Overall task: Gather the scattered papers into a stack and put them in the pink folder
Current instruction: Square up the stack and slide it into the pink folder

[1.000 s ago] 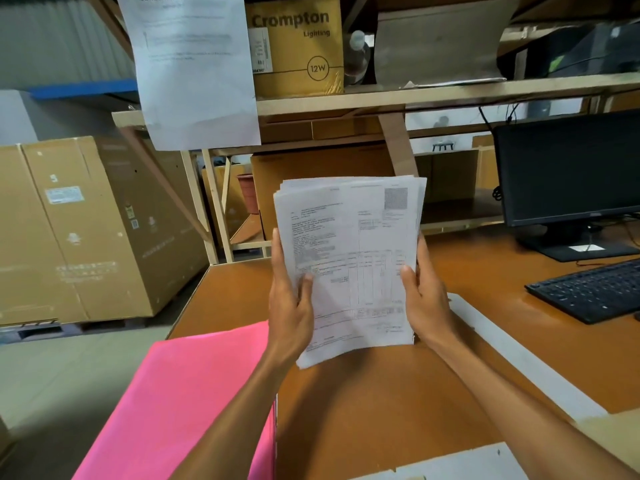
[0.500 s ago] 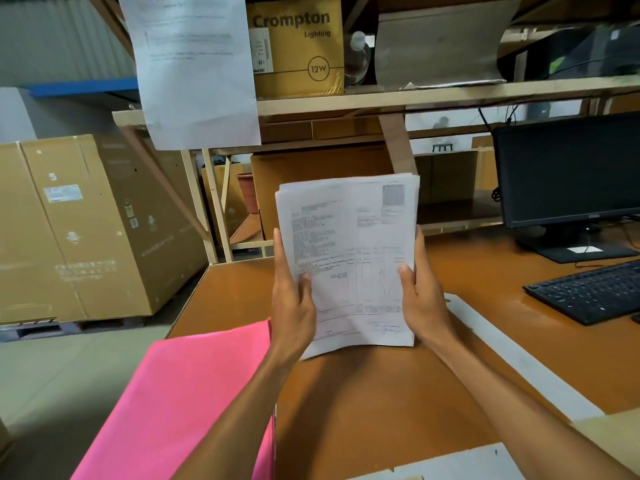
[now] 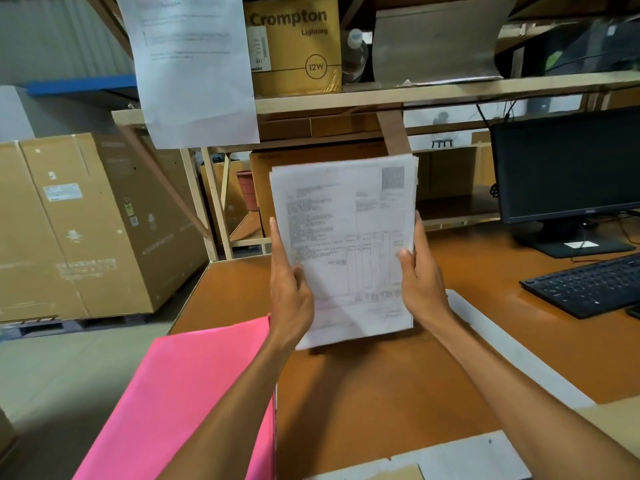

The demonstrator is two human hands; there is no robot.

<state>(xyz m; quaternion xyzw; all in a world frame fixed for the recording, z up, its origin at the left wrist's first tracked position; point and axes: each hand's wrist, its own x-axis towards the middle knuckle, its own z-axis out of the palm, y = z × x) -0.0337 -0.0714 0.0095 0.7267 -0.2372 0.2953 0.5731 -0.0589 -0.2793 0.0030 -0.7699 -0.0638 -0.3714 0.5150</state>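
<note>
— What's sitting on the bench point(image 3: 398, 403) in front of you?

— My pink folder point(image 3: 180, 400) is lying at its left edge, hanging over the side. A black keyboard point(image 3: 585, 284) and the monitor point(image 3: 568, 168) on its stand are sitting at the far right.

— Anything else?

— A pale strip point(image 3: 512, 348) is running diagonally across the orange top.

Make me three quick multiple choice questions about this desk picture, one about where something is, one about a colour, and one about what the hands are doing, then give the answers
1. Where does the folder lie?
A. at the desk's left edge
B. on the keyboard
C. on the shelf

2. What colour is the folder?
A. blue
B. pink
C. green

3. How is the paper stack held?
A. flat on the desk
B. one-handed
C. upright, in both hands

Answers:
1 A, it overhangs the orange desk at the left.
2 B, it is bright pink.
3 C, the left hand and right hand grip its side edges.
</note>
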